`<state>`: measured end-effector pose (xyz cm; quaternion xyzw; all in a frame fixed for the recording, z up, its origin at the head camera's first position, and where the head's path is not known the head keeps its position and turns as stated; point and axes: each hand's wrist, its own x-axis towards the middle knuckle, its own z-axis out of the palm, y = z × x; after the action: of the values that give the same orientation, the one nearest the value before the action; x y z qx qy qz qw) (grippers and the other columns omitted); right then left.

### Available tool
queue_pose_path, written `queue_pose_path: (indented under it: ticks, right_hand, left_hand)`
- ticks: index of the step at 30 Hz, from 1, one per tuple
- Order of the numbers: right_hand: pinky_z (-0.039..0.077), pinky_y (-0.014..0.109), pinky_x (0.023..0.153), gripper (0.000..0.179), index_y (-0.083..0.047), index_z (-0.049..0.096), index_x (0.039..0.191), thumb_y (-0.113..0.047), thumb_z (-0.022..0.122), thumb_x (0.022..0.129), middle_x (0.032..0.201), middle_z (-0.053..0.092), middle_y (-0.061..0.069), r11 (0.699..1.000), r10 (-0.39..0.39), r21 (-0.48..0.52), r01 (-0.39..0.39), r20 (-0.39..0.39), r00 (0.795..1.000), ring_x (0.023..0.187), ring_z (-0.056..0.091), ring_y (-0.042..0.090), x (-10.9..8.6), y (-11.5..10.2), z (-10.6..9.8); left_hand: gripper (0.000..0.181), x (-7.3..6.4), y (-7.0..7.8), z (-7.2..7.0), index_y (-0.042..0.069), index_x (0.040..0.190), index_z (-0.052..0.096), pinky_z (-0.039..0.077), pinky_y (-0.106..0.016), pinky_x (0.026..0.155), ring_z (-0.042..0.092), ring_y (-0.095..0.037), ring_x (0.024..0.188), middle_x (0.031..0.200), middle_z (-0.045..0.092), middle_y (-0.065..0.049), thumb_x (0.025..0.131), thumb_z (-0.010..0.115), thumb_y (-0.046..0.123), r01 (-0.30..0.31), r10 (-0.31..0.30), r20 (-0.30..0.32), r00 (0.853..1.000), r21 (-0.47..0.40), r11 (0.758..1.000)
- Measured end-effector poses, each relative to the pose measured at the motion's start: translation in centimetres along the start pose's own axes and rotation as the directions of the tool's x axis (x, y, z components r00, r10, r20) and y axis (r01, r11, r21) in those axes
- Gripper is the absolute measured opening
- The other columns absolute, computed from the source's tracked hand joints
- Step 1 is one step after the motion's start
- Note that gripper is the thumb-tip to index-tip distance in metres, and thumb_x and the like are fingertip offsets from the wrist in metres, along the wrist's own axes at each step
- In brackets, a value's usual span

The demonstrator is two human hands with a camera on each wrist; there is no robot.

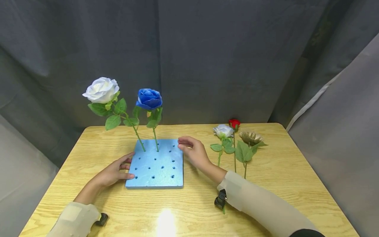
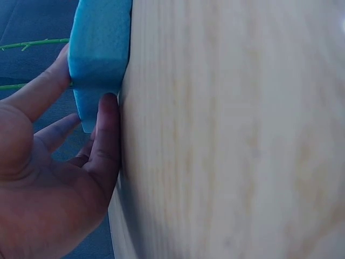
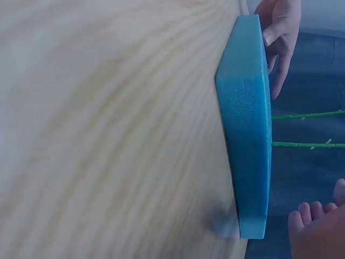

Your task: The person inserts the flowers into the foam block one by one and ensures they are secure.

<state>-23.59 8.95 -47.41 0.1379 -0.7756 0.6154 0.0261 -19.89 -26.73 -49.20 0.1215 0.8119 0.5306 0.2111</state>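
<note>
A square blue foam board (image 1: 161, 161) with rows of holes lies on the table. A white rose (image 1: 101, 90) and a blue rose (image 1: 149, 99) stand in its back holes, the white one leaning left. My left hand (image 1: 113, 172) grips the board's left side, thumb on the top face and fingers along the edge; the left wrist view shows this hand (image 2: 59, 156) at the foam's side. Over the board's back right edge is my right hand (image 1: 193, 153), fingers loosely bent and holding nothing. In the right wrist view its fingertips (image 3: 304, 213) are apart from the board.
On the table to the right lie a second white rose (image 1: 223, 131), a red rose (image 1: 234, 123) and a gold-brown flower (image 1: 251, 137), their stems toward the front. My right forearm passes over the white rose's stem. A dark curtain (image 1: 219, 65) hangs behind the table.
</note>
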Motion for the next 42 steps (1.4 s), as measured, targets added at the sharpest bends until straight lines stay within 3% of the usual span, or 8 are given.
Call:
queue_pose_path:
  ticks: [3,10,17,28,36,42]
  right_hand:
    - [0.053,0.042,0.1,0.033,0.004,0.066,0.13,-0.007,0.069,0.099,0.127,0.069,0.022,1.0,0.024,0.003,-0.023,-0.007,1.0,0.118,0.066,0.033,-0.7,-0.1,-0.5]
    - [0.055,0.033,0.097,0.035,0.009,0.062,0.132,-0.001,0.067,0.099,0.13,0.065,0.027,0.995,0.095,0.013,-0.094,-0.033,0.995,0.121,0.063,0.039,-3.2,-3.4,-2.3]
    - [0.051,0.033,0.102,0.042,0.004,0.059,0.14,-0.007,0.068,0.1,0.14,0.06,0.023,0.989,0.14,0.045,-0.138,-0.054,0.989,0.13,0.058,0.038,-4.2,0.1,-4.1]
    - [0.049,0.024,0.103,0.053,0.001,0.05,0.148,-0.013,0.069,0.101,0.15,0.05,0.024,0.964,0.257,0.089,-0.252,-0.058,0.965,0.139,0.049,0.037,-6.9,0.4,-7.1]
    - [0.038,0.043,0.116,0.057,0.003,0.045,0.151,-0.013,0.068,0.101,0.154,0.046,0.022,0.96,0.279,0.025,-0.277,-0.08,0.957,0.145,0.043,0.037,-8.3,0.9,-8.7]
    - [0.034,0.046,0.118,0.064,0.006,0.041,0.152,-0.013,0.071,0.099,0.154,0.044,0.027,0.961,0.271,-0.037,-0.276,-0.101,0.957,0.145,0.041,0.042,-9.3,1.3,-9.2]
  left_hand:
    - [0.101,0.0,0.0,0.0,0.001,0.164,0.016,0.054,-0.028,0.086,0.045,-0.041,0.128,0.153,0.032,-0.031,0.09,0.082,0.013,-0.004,0.004,-0.002,1.0,0.011,1.0]
    - [0.101,-0.1,-0.1,-0.1,0.002,0.165,0.016,0.054,-0.03,0.087,0.044,-0.042,0.13,0.154,0.031,-0.031,0.09,0.082,0.014,-0.009,0.009,0.001,1.0,0.016,1.0]
    - [0.1,0.0,-0.3,-0.2,0.002,0.165,0.016,0.053,-0.032,0.088,0.041,-0.043,0.131,0.155,0.03,-0.031,0.09,0.082,0.015,-0.009,0.009,0.005,1.0,0.015,1.0]
    - [0.1,0.0,-0.3,-0.2,0.0,0.164,0.015,0.053,-0.029,0.087,0.04,-0.043,0.13,0.153,0.028,-0.033,0.09,0.081,0.012,-0.011,0.012,0.014,1.0,-0.019,1.0]
    - [0.1,-0.1,-0.1,-0.1,-0.001,0.164,0.016,0.052,-0.029,0.088,0.041,-0.043,0.129,0.153,0.03,-0.033,0.09,0.082,0.013,-0.004,0.004,0.003,1.0,0.006,1.0]
    - [0.1,-0.1,0.0,-0.1,-0.001,0.164,0.016,0.053,-0.029,0.087,0.042,-0.043,0.128,0.153,0.03,-0.033,0.09,0.082,0.012,-0.005,0.005,0.004,1.0,-0.005,1.0]
